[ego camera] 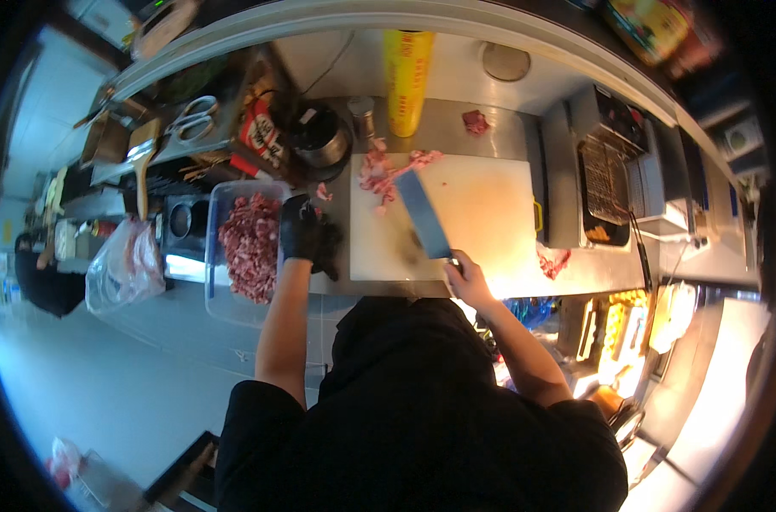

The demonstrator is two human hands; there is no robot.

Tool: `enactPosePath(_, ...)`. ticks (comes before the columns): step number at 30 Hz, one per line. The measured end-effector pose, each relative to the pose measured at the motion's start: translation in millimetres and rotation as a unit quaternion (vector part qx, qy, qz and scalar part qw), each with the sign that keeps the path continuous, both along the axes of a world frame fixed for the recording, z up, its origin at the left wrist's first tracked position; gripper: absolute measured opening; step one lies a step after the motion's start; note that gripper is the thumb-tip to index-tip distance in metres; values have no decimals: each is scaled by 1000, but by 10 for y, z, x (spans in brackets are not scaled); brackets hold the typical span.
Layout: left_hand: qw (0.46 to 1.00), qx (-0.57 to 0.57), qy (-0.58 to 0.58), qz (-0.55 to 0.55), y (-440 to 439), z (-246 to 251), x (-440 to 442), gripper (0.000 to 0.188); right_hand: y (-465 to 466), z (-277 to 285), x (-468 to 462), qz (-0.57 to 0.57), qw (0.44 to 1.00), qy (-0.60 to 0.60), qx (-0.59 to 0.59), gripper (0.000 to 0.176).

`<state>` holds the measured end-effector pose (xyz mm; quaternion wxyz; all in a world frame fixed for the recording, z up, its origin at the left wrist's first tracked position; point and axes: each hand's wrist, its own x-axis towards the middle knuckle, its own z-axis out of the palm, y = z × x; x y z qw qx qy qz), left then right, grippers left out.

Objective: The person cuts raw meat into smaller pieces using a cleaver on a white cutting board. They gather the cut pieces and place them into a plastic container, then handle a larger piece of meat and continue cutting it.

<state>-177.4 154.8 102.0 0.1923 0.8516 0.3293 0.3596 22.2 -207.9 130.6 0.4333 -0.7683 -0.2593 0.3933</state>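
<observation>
My right hand (468, 280) is closed on the handle of a cleaver (424, 217), whose wide blade lies over the white cutting board (490, 211). Meat trimmings (378, 176) lie at the board's upper left, near the blade's tip. In a black glove, my left hand (300, 233) is at the right rim of a clear plastic tub holding chopped raw meat (250, 249); its fingers are partly hidden, and whether it holds anything cannot be told. A dark, crumpled thing (328, 246) lies beside it. A small scrap of meat (324, 192) rests on the steel counter.
A yellow roll (408, 83) stands behind the board, with a meat piece (475, 122) to its right. A deep fryer with a wire basket (602, 182) is at right. Scissors (196, 120), a brush (143, 150) and a plastic bag (127, 265) are at left. Another person (45, 275) is far left.
</observation>
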Motion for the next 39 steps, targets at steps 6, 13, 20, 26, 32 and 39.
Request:
enactPosePath(6,929,-49,323,-176,-320,-370,1685,43,-938,-247,-164,-319,940,118,8,17)
enactPosePath(13,864,-149,468,-113,-128,-561,2036,49,-1453,-278,-581,-464,875,116,71,18)
enactPosePath(20,920,-191,263,-218,323,-659,2206,30,-1673,-367,-672,-487,854,145,107,16)
enactPosePath(26,507,-831,69,-218,-248,-26,2211,28,-1795,-466,-557,-478,859,147,112,19)
enactPosePath(32,603,-749,269,-61,-1374,-607,1860,26,-1948,-559,-572,-437,893,71,83,22)
enactPosePath(39,836,-396,372,-73,-1696,-703,1713,38,-2051,-446,-657,-443,884,117,92,27)
